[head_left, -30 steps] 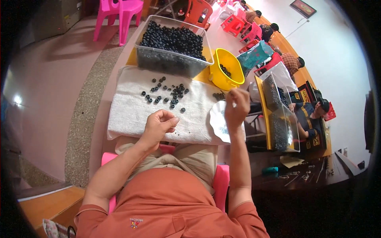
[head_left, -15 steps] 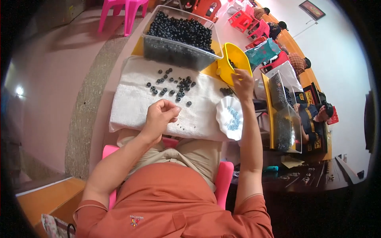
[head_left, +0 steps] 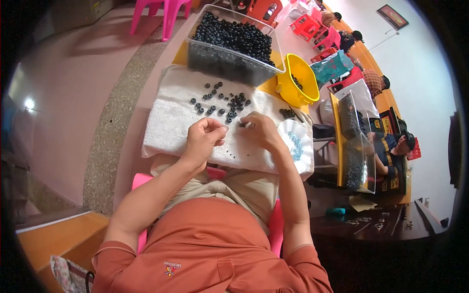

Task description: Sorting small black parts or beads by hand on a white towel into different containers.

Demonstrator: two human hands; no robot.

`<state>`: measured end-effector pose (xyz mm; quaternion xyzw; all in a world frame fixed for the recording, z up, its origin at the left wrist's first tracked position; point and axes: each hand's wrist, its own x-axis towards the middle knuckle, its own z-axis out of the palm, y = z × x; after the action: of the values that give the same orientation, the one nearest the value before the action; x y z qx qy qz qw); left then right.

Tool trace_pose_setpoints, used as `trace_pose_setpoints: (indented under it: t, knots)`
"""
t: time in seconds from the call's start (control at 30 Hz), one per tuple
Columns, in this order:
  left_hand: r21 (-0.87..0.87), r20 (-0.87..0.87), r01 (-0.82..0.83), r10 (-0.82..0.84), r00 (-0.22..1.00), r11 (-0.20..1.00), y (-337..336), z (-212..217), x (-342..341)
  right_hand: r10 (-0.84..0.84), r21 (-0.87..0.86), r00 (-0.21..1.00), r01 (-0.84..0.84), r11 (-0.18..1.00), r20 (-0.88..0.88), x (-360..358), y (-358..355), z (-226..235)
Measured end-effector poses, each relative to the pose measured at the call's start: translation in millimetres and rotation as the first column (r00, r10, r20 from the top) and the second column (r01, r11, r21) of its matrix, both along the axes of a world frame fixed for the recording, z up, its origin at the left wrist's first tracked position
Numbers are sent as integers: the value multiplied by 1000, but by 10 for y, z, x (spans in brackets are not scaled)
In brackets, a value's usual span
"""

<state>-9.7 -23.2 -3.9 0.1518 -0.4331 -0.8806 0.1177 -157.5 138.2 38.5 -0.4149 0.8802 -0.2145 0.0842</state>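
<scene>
My left hand (head_left: pixel 204 137) rests on a white towel (head_left: pixel 168 117), fingers curled in with thumb and fingertips meeting; what they hold is hidden. My right hand (head_left: pixel 262 131) is close beside it, pinching a small black ring (head_left: pixel 242 125) at its fingertips. Several loose black rings (head_left: pixel 222 103) lie scattered on the towel just beyond both hands. A white scalloped dish (head_left: pixel 294 145) with tiny bluish parts sits by my right wrist.
A clear bin (head_left: pixel 229 46) full of black rings stands behind the towel, with a yellow bucket (head_left: pixel 296 80) to its right. Further right is another clear bin (head_left: pixel 355 141) on a yellow table, with seated people beyond. Pink chairs (head_left: pixel 168 12) stand at the back left.
My right hand has come back from the yellow bucket to the towel, next to my left hand. The left hand has stayed in place with its fingers curled.
</scene>
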Motion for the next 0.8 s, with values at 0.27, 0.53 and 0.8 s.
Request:
trace_pose_setpoints:
  t: [0.27,0.53,0.8]
  knots:
    - [-4,14,53,-53,998,999,9,-32,-12,10,-157,1000,-13,987,-24,182,14,-91]
    - [70,-6,277,-277,961,958,0,99,48,145,-339,983,-174,925,-110,622,-46,144]
    - [35,-76,289,-286,955,957,7,44,24,169,-480,977,-86,873,132,628,48,47]
